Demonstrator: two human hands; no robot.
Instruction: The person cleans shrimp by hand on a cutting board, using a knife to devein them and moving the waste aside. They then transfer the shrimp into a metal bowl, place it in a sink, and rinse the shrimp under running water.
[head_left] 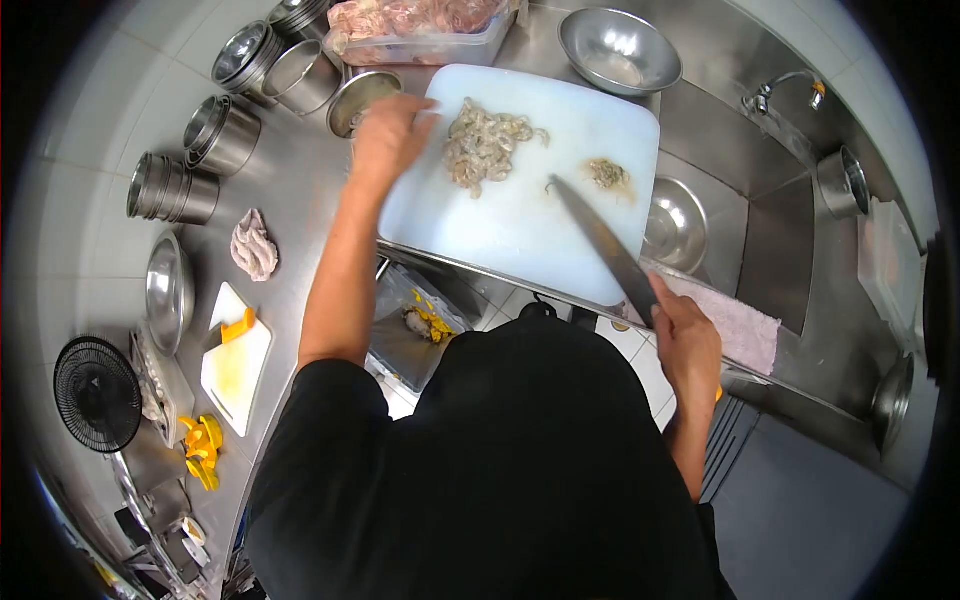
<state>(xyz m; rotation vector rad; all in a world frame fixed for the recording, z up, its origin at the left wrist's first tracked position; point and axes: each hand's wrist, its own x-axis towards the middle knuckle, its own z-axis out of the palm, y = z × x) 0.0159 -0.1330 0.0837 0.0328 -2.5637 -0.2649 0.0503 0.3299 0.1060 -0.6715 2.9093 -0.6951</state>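
My right hand grips the handle of a long kitchen knife. Its blade lies slanted over the white cutting board, the tip near a small bit of scrap. Beyond the tip is a little heap of dark, wet scraps. A pile of raw, greyish peeled shrimp sits on the board's upper left part. Over the board's left edge, my left hand has its fingers apart, with nothing visible in them. It partly covers a metal bowl, whose contents are mostly hidden.
A plastic tub of raw meat and a steel bowl stand behind the board. The sink is at right, a pink towel on its edge. Stacked steel pots, a cloth and a small board sit left.
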